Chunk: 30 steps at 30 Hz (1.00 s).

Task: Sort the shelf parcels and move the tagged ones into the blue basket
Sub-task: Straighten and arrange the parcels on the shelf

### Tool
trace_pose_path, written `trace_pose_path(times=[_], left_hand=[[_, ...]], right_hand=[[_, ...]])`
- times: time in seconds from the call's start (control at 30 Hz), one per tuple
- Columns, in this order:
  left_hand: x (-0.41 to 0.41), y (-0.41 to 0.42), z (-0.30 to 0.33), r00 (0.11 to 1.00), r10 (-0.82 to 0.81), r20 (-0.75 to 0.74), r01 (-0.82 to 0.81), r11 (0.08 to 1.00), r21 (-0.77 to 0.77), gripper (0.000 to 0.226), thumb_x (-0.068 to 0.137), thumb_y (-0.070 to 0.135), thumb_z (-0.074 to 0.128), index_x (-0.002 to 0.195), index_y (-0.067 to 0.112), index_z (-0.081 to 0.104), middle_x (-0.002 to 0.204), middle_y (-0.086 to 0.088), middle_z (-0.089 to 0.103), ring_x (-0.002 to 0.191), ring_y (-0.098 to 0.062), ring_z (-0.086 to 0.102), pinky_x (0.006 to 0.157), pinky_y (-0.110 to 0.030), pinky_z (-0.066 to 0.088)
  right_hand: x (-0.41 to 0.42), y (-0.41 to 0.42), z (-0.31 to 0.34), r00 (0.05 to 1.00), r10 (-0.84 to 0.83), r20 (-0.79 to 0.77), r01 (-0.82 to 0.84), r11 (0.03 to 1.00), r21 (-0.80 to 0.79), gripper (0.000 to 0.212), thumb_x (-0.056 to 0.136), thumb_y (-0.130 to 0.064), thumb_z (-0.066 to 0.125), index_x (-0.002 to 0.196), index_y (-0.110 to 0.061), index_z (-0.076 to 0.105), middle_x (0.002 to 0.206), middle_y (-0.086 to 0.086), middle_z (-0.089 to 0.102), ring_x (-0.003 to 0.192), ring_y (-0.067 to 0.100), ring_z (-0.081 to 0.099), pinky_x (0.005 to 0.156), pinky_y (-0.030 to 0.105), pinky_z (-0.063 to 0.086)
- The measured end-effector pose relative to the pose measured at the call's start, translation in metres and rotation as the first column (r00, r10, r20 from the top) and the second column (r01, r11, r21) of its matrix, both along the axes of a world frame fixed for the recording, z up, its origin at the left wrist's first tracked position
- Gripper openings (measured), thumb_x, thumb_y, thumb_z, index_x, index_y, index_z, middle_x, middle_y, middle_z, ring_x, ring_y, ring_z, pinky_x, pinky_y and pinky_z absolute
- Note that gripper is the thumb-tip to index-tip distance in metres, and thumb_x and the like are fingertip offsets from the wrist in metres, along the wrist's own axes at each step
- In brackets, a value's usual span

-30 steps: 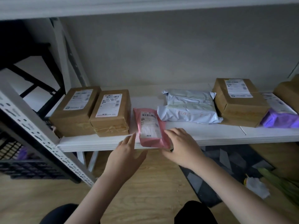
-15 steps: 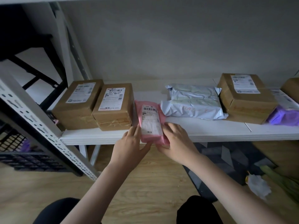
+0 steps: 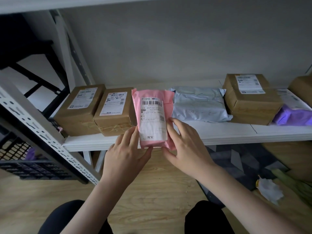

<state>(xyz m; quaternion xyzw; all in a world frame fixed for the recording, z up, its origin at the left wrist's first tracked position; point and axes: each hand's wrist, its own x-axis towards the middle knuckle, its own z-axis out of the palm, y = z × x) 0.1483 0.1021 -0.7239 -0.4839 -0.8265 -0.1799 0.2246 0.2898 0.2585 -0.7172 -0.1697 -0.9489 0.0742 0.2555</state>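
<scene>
the pink parcel (image 3: 152, 119), flat on the white shelf (image 3: 224, 132) a moment ago, now stands tilted up off its front edge, label facing the camera. the left hand (image 3: 125, 154) and right hand (image 3: 185, 147) pinch its lower sides. counted on the shelf: four brown boxes, one grey mailer (image 3: 199, 105), one purple mailer (image 3: 293, 114). a dark crate (image 3: 25, 164) sits lower left.

We see dim, flat indoor light — dark shadow fills the upper left, wide-angle bending warps the edges, detail stays soft.
</scene>
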Motion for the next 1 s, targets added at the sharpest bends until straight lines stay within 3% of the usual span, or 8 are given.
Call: trace_pose_path(times=[0.27,0.47,0.57,0.63,0.73,0.9,1.0], left_hand=[[-0.018,0.017,-0.018,0.99,0.04,0.138,-0.022,0.991,-0.134,0.063,0.087,0.063,0.05,0.138,0.028,0.045,0.113,0.01,0.061,0.095,-0.018,0.065,0.057,-0.034,0.052],[-0.038,0.036,-0.023,0.971,0.094,0.222,-0.066,0.989,-0.13,0.03,0.094,0.051,0.052,0.103,0.022,0.052,0.097,0.007,0.063,0.065,-0.02,0.063,0.051,-0.031,0.045],[-0.037,0.043,-0.017,0.954,0.177,0.243,-0.152,0.981,-0.117,0.023,0.093,0.041,0.057,0.103,0.02,0.061,0.089,0.003,0.069,0.066,-0.02,0.063,0.05,-0.027,0.041],[-0.031,0.039,-0.012,0.938,0.225,0.264,-0.211,0.974,-0.079,0.023,0.093,0.039,0.058,0.104,0.021,0.068,0.075,0.006,0.069,0.059,-0.015,0.063,0.048,-0.024,0.045],[-0.017,0.037,-0.003,0.933,0.245,0.264,-0.238,0.969,-0.06,0.023,0.093,0.042,0.057,0.099,0.026,0.073,0.058,0.01,0.063,0.048,-0.013,0.059,0.045,-0.027,0.05],[0.013,0.072,0.023,0.961,0.163,0.225,-0.175,0.984,0.037,0.017,0.09,0.036,0.063,0.095,0.023,0.073,0.07,0.007,0.07,0.058,-0.026,0.063,0.05,-0.026,0.045],[0.021,0.104,0.027,0.969,0.009,0.247,-0.039,0.993,0.116,0.021,0.086,0.025,0.07,0.105,0.016,0.071,0.093,-0.003,0.073,0.078,-0.03,0.067,0.058,-0.031,0.046]], right_hand=[[-0.023,0.017,-0.031,0.995,0.052,0.081,-0.034,0.976,-0.217,0.07,0.089,-0.04,0.064,0.15,-0.022,0.035,0.146,-0.001,0.039,0.126,0.017,0.046,0.105,0.035,0.044],[-0.059,0.033,-0.04,0.994,0.01,0.112,0.01,0.984,-0.175,0.053,0.091,-0.047,0.061,0.135,-0.019,0.048,0.127,0.003,0.053,0.113,0.023,0.052,0.098,0.04,0.045],[-0.061,0.039,-0.034,0.991,0.002,0.134,0.022,0.984,-0.174,0.069,0.091,-0.049,0.06,0.147,-0.017,0.038,0.134,0.006,0.052,0.122,0.027,0.049,0.104,0.043,0.042],[-0.045,0.042,-0.03,0.996,-0.006,0.092,0.022,0.985,-0.174,0.077,0.092,-0.047,0.06,0.154,-0.016,0.027,0.141,0.004,0.049,0.127,0.024,0.047,0.108,0.042,0.04],[0.0,0.051,-0.03,0.997,-0.071,-0.005,0.068,0.98,-0.187,0.065,0.094,-0.044,0.056,0.15,-0.016,0.037,0.133,0.0,0.055,0.12,0.02,0.052,0.102,0.039,0.045],[0.082,0.102,-0.037,0.954,-0.297,-0.033,0.282,0.931,-0.233,0.059,0.094,-0.041,0.058,0.144,-0.013,0.045,0.134,0.002,0.056,0.123,0.023,0.05,0.1,0.04,0.048],[0.103,0.128,-0.036,0.917,-0.396,-0.044,0.375,0.895,-0.242,0.058,0.092,-0.038,0.061,0.142,-0.012,0.048,0.132,0.003,0.055,0.121,0.024,0.051,0.098,0.039,0.048]])
